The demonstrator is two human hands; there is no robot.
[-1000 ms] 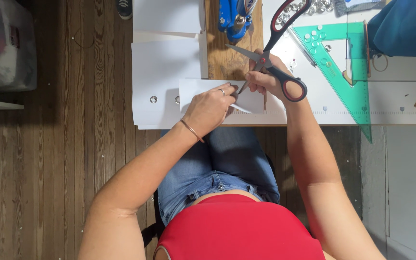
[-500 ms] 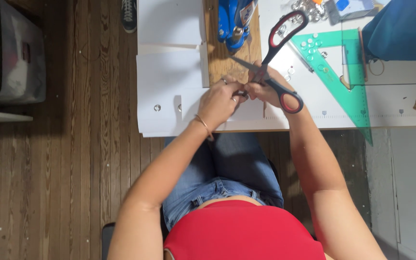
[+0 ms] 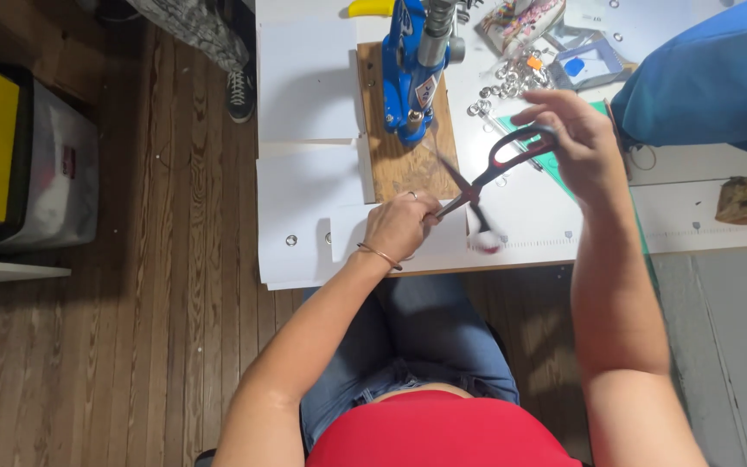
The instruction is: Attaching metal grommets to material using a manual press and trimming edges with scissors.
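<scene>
With your right hand (image 3: pixel 577 143) gripping the open scissors (image 3: pixel 490 173) at two o'clock, keep your left hand's (image 3: pixel 399 227) fingers pinching the white sheet (image 3: pixel 304 229) flat at the bench (image 3: pixel 719 220) edge, clear of the blades.

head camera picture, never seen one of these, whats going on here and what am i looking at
This is filmed from a camera on a person's head, looking straight down, so you see their own arms, lap and a white table from above. There is no machine doing the work, only two bare hands.

The right hand holds scissors by their red and black handles, blades pointing toward the left hand, which rests on white paper at the table's near edge.

Also on the table: a blue press tool on a wooden board, loose metal rings, a green triangle ruler and blue cloth. A storage bin stands on the wooden floor.
</scene>
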